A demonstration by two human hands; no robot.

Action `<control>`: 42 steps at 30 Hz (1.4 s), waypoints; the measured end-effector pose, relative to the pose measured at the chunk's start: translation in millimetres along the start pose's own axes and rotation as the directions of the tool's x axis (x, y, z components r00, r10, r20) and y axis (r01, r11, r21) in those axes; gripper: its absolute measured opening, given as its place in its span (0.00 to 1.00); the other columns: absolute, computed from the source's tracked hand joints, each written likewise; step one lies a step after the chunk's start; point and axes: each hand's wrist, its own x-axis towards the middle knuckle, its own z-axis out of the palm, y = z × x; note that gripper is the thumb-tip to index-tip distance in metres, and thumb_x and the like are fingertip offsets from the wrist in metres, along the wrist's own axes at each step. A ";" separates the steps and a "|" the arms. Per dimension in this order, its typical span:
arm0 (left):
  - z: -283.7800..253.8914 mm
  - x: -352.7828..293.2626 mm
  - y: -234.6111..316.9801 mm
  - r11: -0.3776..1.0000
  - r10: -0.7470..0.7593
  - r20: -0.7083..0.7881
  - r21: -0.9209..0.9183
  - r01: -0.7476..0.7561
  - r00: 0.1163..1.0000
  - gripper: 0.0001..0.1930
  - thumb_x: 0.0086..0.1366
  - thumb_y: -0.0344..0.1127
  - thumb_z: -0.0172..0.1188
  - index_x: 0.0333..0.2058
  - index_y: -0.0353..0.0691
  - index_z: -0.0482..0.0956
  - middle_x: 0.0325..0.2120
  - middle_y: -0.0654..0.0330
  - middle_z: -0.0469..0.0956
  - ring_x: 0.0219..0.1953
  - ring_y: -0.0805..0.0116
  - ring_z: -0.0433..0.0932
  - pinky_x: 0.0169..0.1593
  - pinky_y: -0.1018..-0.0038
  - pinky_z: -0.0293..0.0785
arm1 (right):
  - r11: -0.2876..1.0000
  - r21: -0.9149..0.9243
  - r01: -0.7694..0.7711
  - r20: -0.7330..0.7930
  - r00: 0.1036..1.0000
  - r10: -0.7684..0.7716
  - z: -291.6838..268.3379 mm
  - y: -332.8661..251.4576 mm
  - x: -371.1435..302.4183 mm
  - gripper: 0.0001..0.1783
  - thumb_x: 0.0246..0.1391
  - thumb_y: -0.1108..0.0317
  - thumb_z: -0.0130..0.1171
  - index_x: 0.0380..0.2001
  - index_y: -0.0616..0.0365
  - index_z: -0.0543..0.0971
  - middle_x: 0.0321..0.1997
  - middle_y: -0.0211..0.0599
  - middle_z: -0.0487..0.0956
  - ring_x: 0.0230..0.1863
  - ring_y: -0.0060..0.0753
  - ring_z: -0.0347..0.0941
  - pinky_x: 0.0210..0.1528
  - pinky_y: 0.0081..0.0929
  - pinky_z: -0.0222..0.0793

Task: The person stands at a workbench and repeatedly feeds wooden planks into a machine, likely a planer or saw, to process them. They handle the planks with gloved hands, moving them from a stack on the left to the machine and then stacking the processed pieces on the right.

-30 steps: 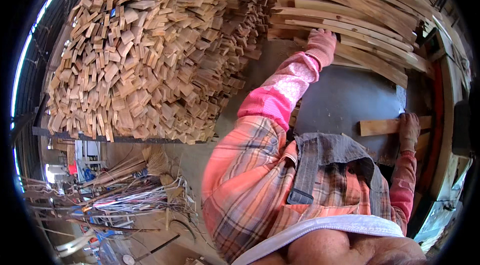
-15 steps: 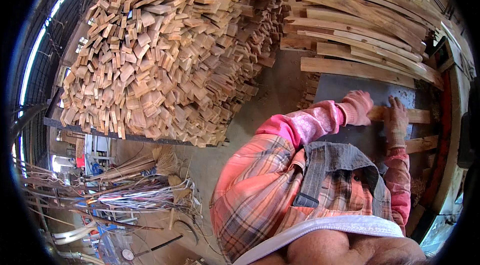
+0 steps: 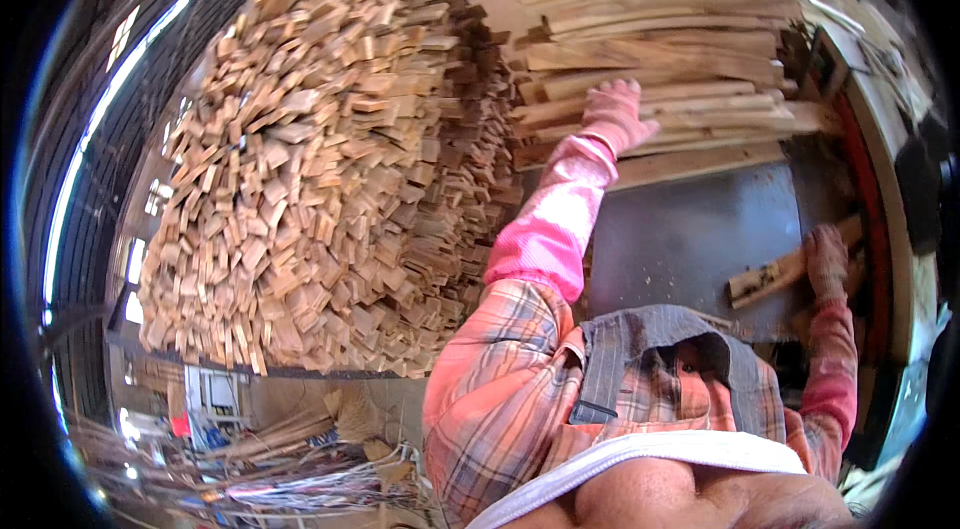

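My left hand (image 3: 618, 117), in a pinkish glove, is stretched forward over a stack of long wooden planks (image 3: 660, 164). Its fingers are extended and the thumb stands apart; whether it touches the planks I cannot tell. At the right, my right hand (image 3: 826, 264) is closed over a short wooden board (image 3: 768, 279), which lies slanted with a rough, dark-marked end pointing left. The board is over the right part of a smooth grey metal tabletop (image 3: 690, 229), between my body and the planks.
A huge heap of short wood pieces (image 3: 320, 169) rises on the left. Along the right runs a machine frame with a red edge (image 3: 872, 199). Sticks and bundled strips (image 3: 300, 479) lie at the lower left.
My left hand has left the board and reached forward and left to the planks. My right hand has moved right and nearer my body with the board, now slanted. The view has shifted.
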 end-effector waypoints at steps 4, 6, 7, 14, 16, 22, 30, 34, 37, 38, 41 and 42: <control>-22.3 -16.4 1.2 0.998 0.036 0.025 0.046 -0.037 0.999 0.40 0.61 0.63 0.63 0.64 0.42 0.71 0.61 0.49 0.73 0.65 0.49 0.72 0.67 0.54 0.67 | 0.997 -0.054 0.062 -0.113 0.991 -0.068 33.6 53.7 13.0 0.21 0.67 0.54 0.53 0.54 0.56 0.79 0.61 0.44 0.77 0.65 0.51 0.70 0.66 0.47 0.67; -19.8 -24.9 1.4 0.995 0.072 -0.002 0.066 -0.071 0.997 0.39 0.61 0.62 0.63 0.64 0.44 0.72 0.59 0.48 0.74 0.63 0.49 0.73 0.66 0.54 0.69 | 1.000 -0.013 -0.012 -0.101 0.995 0.011 26.8 60.0 14.7 0.18 0.68 0.57 0.53 0.51 0.57 0.80 0.55 0.48 0.79 0.61 0.56 0.71 0.63 0.48 0.68; -29.4 -30.5 10.5 0.996 0.080 0.046 0.022 -0.081 0.996 0.38 0.60 0.62 0.63 0.63 0.45 0.74 0.58 0.49 0.76 0.63 0.49 0.74 0.65 0.52 0.69 | 0.999 -0.016 -0.048 -0.048 0.998 0.047 22.8 70.0 11.0 0.19 0.68 0.56 0.52 0.51 0.58 0.80 0.56 0.48 0.79 0.61 0.56 0.71 0.63 0.48 0.68; 9.3 -40.3 -22.0 0.986 -0.014 -0.015 -0.165 0.011 1.000 0.43 0.56 0.51 0.72 0.69 0.54 0.66 0.63 0.47 0.72 0.66 0.45 0.70 0.68 0.54 0.68 | 0.983 -0.008 -0.183 -0.112 0.977 0.181 -15.1 36.6 -0.9 0.19 0.61 0.59 0.59 0.53 0.51 0.82 0.60 0.43 0.79 0.61 0.53 0.74 0.63 0.46 0.70; 10.3 -41.6 -26.1 0.988 -0.055 -0.005 -0.142 0.054 0.998 0.43 0.56 0.51 0.72 0.69 0.52 0.66 0.63 0.47 0.71 0.64 0.44 0.73 0.67 0.55 0.68 | 0.996 0.080 -0.042 -0.168 0.984 0.055 -26.6 13.4 -9.4 0.18 0.60 0.59 0.61 0.51 0.52 0.82 0.58 0.42 0.80 0.61 0.51 0.74 0.63 0.48 0.71; 24.3 -71.5 -8.8 0.972 0.116 -0.291 -0.165 -0.169 0.950 0.40 0.58 0.45 0.73 0.69 0.48 0.68 0.59 0.47 0.76 0.61 0.46 0.74 0.67 0.54 0.68 | 0.959 0.243 0.147 -0.286 0.955 -0.074 -35.3 -44.1 -37.0 0.17 0.57 0.61 0.63 0.49 0.51 0.84 0.59 0.38 0.80 0.62 0.49 0.74 0.64 0.47 0.69; 79.1 -111.3 101.4 0.896 0.334 -0.140 -0.260 -0.360 0.932 0.41 0.55 0.50 0.73 0.66 0.46 0.69 0.54 0.51 0.78 0.56 0.47 0.77 0.60 0.52 0.72 | 0.834 0.302 0.462 -0.436 0.845 -0.310 -45.7 -180.0 -27.4 0.24 0.52 0.67 0.64 0.54 0.53 0.80 0.58 0.45 0.80 0.61 0.53 0.74 0.63 0.45 0.71; 68.9 -109.8 101.9 0.818 0.391 -0.380 -0.274 -0.506 0.838 0.38 0.56 0.50 0.72 0.62 0.40 0.73 0.57 0.48 0.77 0.58 0.45 0.75 0.63 0.51 0.69 | 0.858 0.243 0.453 -0.325 0.871 -0.368 -4.6 -176.8 -18.1 0.17 0.56 0.59 0.61 0.45 0.53 0.84 0.52 0.43 0.82 0.58 0.51 0.76 0.62 0.46 0.70; 86.2 -93.7 45.9 0.895 0.300 -0.482 -0.156 -0.417 0.824 0.37 0.57 0.48 0.71 0.62 0.40 0.72 0.61 0.49 0.72 0.63 0.47 0.68 0.64 0.49 0.66 | 0.912 0.206 0.356 -0.210 0.926 -0.314 10.4 -151.2 -10.3 0.13 0.53 0.56 0.61 0.34 0.53 0.83 0.44 0.42 0.82 0.54 0.51 0.76 0.59 0.48 0.71; 72.6 -97.5 33.7 0.936 0.218 -0.409 -0.170 -0.309 0.886 0.37 0.57 0.49 0.71 0.63 0.40 0.72 0.60 0.49 0.73 0.63 0.46 0.69 0.65 0.48 0.66 | 0.903 0.253 0.347 -0.279 0.920 -0.275 11.9 -135.3 -12.5 0.13 0.54 0.55 0.60 0.33 0.52 0.83 0.43 0.44 0.82 0.52 0.52 0.77 0.57 0.48 0.71; 83.8 -93.1 -3.7 0.970 0.130 -0.202 -0.177 -0.167 0.971 0.38 0.59 0.53 0.70 0.64 0.43 0.71 0.58 0.48 0.76 0.62 0.46 0.72 0.64 0.50 0.67 | 0.940 0.191 0.283 -0.352 0.914 -0.203 21.5 -58.1 -9.4 0.09 0.55 0.62 0.61 0.29 0.55 0.81 0.36 0.46 0.82 0.43 0.55 0.78 0.49 0.50 0.75; 79.6 -96.2 -3.3 0.979 0.099 -0.102 -0.167 -0.115 0.990 0.38 0.60 0.54 0.70 0.65 0.44 0.71 0.58 0.47 0.76 0.62 0.46 0.73 0.65 0.51 0.68 | 0.987 0.130 0.096 -0.179 0.981 -0.072 25.4 -22.8 -2.3 0.08 0.55 0.63 0.61 0.31 0.56 0.81 0.37 0.46 0.81 0.44 0.58 0.78 0.51 0.50 0.75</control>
